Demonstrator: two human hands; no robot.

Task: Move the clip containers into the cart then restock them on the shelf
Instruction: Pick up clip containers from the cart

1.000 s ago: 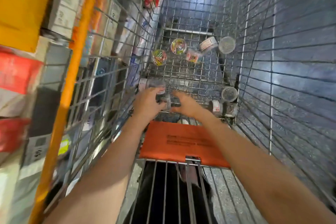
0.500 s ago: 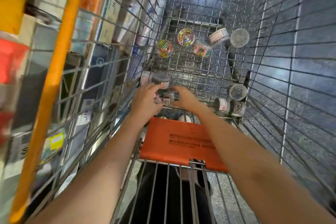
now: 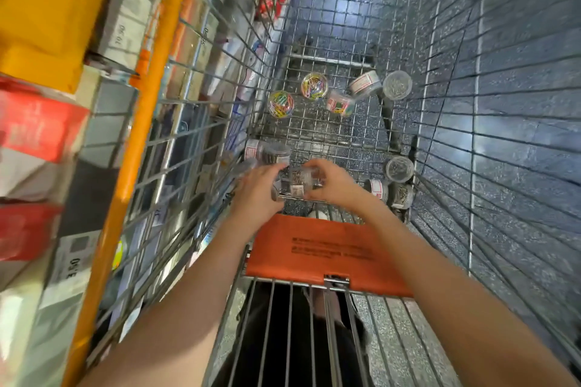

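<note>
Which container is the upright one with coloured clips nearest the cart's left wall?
Start at the wire shopping cart and look to the far end of its floor, beyond both hands. Against the left wall stands a round clear plastic container of multicoloured paper clips. Its similar neighbour sits further right and farther away; the others nearby lie tipped or hold plain silver clips.

The cart [image 3: 446, 78] is bare silver wire in a grid; its seat flap [image 3: 314, 248] is orange with dark print. Two tubs [image 3: 280, 104] hold multicoloured clips, others [image 3: 397, 84] silver-grey ones, some with white, red-printed labels. The floor [image 3: 518, 104] is speckled grey. The shelf rail [image 3: 141, 122] is orange-yellow.
</note>
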